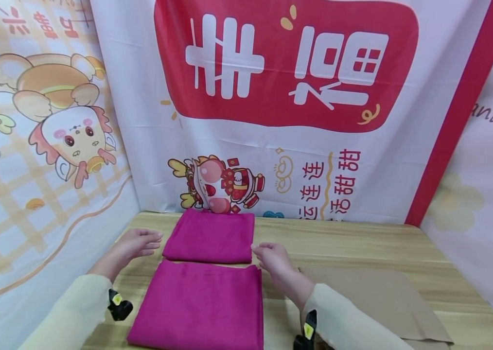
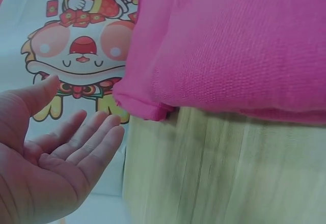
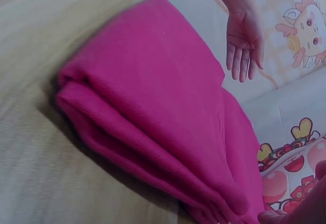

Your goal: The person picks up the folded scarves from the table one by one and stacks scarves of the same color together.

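My left hand (image 1: 134,244) and right hand (image 1: 274,262), both released, flank a folded magenta cloth (image 1: 211,238), the right fingertips at its edge, contact unclear. A nearer magenta cloth (image 1: 202,306) lies on my side of both.

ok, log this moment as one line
left hand: empty, left of far cloth | right hand: by its right edge, contact unclear | near cloth: folded on table | brown sheet: right of near cloth
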Demonstrator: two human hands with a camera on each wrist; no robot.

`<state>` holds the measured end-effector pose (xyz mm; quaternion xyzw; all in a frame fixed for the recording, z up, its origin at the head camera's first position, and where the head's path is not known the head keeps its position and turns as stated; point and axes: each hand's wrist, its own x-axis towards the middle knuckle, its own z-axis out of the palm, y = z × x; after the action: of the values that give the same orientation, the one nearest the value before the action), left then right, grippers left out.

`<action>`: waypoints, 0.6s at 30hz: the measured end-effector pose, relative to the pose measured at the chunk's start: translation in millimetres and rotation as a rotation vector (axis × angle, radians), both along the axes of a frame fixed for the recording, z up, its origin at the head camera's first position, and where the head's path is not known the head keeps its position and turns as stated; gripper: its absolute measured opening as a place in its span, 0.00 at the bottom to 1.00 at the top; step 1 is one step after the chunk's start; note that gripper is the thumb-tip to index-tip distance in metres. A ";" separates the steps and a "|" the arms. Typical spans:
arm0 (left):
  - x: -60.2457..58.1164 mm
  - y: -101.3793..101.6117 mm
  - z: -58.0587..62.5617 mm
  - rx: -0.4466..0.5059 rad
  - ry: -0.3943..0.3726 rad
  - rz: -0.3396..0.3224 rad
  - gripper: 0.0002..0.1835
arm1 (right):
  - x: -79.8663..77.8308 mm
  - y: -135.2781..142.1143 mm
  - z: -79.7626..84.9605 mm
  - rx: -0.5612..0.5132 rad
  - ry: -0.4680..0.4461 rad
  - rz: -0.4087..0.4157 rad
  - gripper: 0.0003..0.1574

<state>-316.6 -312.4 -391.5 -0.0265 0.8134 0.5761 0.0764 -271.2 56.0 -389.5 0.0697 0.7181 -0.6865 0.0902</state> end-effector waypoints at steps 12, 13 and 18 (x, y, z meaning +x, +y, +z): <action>-24.7 11.2 -10.2 -0.111 0.064 0.059 0.27 | -34.6 -26.2 -10.7 0.110 -0.020 -0.159 0.22; -26.3 11.8 -10.8 -0.128 0.057 0.057 0.27 | -37.4 -27.1 -12.0 0.117 -0.019 -0.161 0.21; -35.1 15.4 -15.1 -0.251 0.036 0.053 0.29 | -49.6 -30.5 -20.3 0.140 -0.010 -0.174 0.22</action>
<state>-351.7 -297.0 -406.6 -0.0473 0.8793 0.4720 0.0426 -320.8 25.5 -409.8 0.1416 0.7550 -0.6397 0.0287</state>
